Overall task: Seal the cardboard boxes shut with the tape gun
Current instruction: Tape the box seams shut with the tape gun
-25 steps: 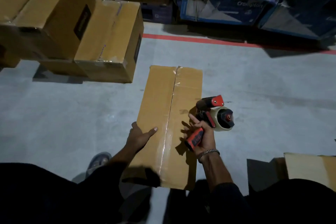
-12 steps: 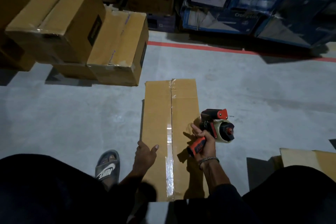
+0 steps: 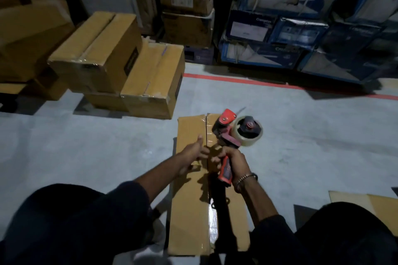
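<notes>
Right hand (image 3: 233,160): curled round the tape gun (image 3: 231,135) handle.
Left hand (image 3: 197,149): fingers extended, laid on the cardboard box (image 3: 189,211).
Box: found beneath both hands.

A warehouse or stockroom. The grey concrete floor (image 3: 86,146) carries a red painted line (image 3: 247,81) marking off a storage zone. Beyond it, at far right, blue printed retail cartons (image 3: 301,34) are stacked high; brown cardboard boxes (image 3: 103,54) are piled at far left, with more brown cartons (image 3: 185,6) stacked behind.
</notes>
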Tool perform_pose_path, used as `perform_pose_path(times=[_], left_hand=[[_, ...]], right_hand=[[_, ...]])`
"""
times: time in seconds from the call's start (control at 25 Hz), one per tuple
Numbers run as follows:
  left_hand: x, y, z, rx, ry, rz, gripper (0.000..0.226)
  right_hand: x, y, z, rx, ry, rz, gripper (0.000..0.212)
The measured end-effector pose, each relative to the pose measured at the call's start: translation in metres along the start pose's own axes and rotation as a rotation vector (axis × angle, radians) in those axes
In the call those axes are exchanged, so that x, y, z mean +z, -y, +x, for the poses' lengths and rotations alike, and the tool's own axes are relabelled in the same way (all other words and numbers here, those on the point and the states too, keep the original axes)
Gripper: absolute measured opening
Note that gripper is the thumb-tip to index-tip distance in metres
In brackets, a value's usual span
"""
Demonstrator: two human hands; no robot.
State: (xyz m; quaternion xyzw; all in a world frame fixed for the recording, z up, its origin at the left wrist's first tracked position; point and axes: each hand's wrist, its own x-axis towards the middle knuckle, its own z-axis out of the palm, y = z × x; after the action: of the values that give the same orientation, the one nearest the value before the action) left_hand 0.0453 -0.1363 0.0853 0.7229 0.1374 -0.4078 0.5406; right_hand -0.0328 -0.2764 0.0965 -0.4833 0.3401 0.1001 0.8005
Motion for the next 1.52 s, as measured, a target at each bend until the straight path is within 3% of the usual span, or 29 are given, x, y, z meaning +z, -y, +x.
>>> perform_pose_path(times=[0.16, 0.32, 0.44, 0.56, 0.68, 0.8, 1.0, 1.28, 1.4, 1.52], left_hand=[[-0.019, -0.060, -0.019, 0.011, 0.178, -0.444, 0.082], [-0.041, -0.096, -0.013, -0.024, 0.203, -0.442, 0.045], [-0.049, -0.114, 0.001, -0.089, 0.209, -0.462, 0.029], [-0.050, -0.132, 0.019, -0.054, 0.168, -0.400, 0.010], [-0.047, -0.149, 0.031, -0.025, 0.134, -0.260, 0.007], [-0.044, -0.164, 0.045, 0.042, 0.074, -0.079, 0.013], [-0.040, -0.175, 0.055, -0.004, 0.144, 0.046, 0.014], [-0.018, -0.180, 0.091, 0.103, 0.060, 0.427, 0.035], [-0.018, -0.189, 0.115, 0.130, 0.021, 0.537, 0.020], [-0.033, -0.199, 0.140, 0.209, -0.072, 0.573, 0.023]], right_hand=[[0.026, 0.042, -0.009, -0.275, 0.044, -0.273, 0.010], [0.031, 0.069, -0.003, -0.313, 0.096, -0.288, 0.013], [0.020, 0.077, 0.016, -0.323, 0.075, -0.259, 0.029], [0.011, 0.078, 0.036, -0.280, 0.049, -0.226, 0.015], [0.005, 0.080, 0.046, -0.275, 0.040, -0.249, 0.006], [-0.007, 0.080, 0.054, -0.308, 0.040, -0.264, 0.012], [-0.029, 0.077, 0.060, -0.335, -0.054, -0.328, 0.015], [-0.037, 0.045, 0.075, -0.220, -0.017, -0.388, 0.020], [-0.029, 0.029, 0.082, -0.330, -0.216, -0.555, 0.015], [-0.022, 0.001, 0.078, -0.391, -0.397, -0.804, 0.014]])
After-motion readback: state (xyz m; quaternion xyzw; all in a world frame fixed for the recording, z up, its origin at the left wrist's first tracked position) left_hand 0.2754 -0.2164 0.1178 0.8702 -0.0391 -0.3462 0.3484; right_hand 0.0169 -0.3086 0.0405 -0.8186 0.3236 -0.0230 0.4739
